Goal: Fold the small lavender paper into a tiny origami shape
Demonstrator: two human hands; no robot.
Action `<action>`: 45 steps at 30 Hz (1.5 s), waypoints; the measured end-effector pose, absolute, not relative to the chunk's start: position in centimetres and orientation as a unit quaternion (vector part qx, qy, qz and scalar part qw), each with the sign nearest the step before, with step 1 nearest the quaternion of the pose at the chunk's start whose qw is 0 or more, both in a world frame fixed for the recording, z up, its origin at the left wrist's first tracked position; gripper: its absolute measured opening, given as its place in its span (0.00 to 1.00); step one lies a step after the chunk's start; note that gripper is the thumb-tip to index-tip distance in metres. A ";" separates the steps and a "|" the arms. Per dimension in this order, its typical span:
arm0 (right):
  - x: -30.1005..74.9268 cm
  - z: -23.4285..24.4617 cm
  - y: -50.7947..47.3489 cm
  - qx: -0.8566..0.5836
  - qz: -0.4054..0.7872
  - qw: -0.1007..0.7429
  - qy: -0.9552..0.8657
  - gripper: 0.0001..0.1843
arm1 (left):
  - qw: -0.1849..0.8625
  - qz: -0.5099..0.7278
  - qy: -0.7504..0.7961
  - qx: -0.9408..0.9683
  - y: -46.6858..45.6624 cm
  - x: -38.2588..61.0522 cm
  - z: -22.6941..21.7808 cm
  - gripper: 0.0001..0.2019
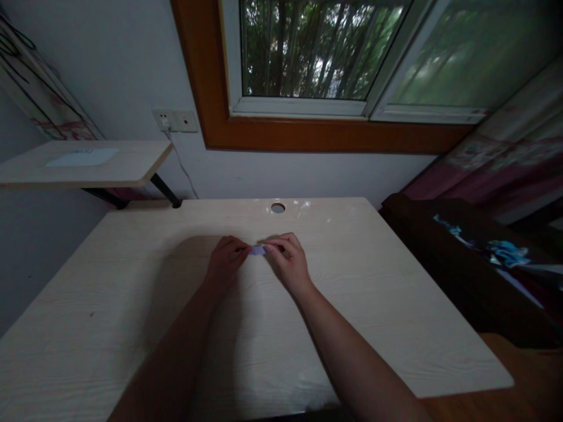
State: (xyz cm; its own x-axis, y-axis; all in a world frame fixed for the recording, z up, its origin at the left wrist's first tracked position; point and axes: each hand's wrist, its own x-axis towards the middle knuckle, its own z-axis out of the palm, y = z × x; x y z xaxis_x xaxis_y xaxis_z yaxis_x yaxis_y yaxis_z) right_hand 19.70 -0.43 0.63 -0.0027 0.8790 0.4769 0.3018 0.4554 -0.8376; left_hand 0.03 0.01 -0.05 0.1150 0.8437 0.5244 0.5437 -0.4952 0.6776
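Observation:
Between my two hands is a small pale purple piece [257, 250], flat and strip-like; it may be paper, but its exact kind is too small to tell. My left hand [226, 259] pinches its left end between thumb and fingers. At the right end, my right hand [288, 256] grips it the same way, thumb below and forefinger above. Both hands are over the far middle part of the wooden desk [373, 316]. The fingers cover both ends of the piece.
A raised shelf [145, 161] on black legs stands at the back left, with a white sheet [82, 157] on it. Near the desk's back edge is a round cable hole [278, 208]. A cord [182, 164] hangs from the wall socket [165, 121]. Dark furniture [422, 234] borders the right side.

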 end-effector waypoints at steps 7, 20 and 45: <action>19.7 0.0 -0.1 -0.435 0.269 0.543 -0.666 0.04 | 0.168 0.451 0.479 0.735 0.1 -0.1 -0.1 0.06; 19.7 0.3 -0.1 -0.450 0.263 0.546 -0.656 0.05 | 0.237 0.478 0.509 0.676 0.1 -0.2 0.3 0.07; 19.9 0.2 0.1 -0.462 0.267 0.551 -0.642 0.05 | 0.379 0.496 0.521 0.582 0.2 0.1 -0.1 0.15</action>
State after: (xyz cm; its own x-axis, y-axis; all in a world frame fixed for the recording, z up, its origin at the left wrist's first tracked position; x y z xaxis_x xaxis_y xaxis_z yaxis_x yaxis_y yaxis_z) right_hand 19.86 0.09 0.15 0.0339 0.8865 0.4614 0.2990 0.4316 -0.8511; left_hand 0.15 0.16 -0.10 -0.0346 0.9827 0.1821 0.2297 -0.1695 0.9584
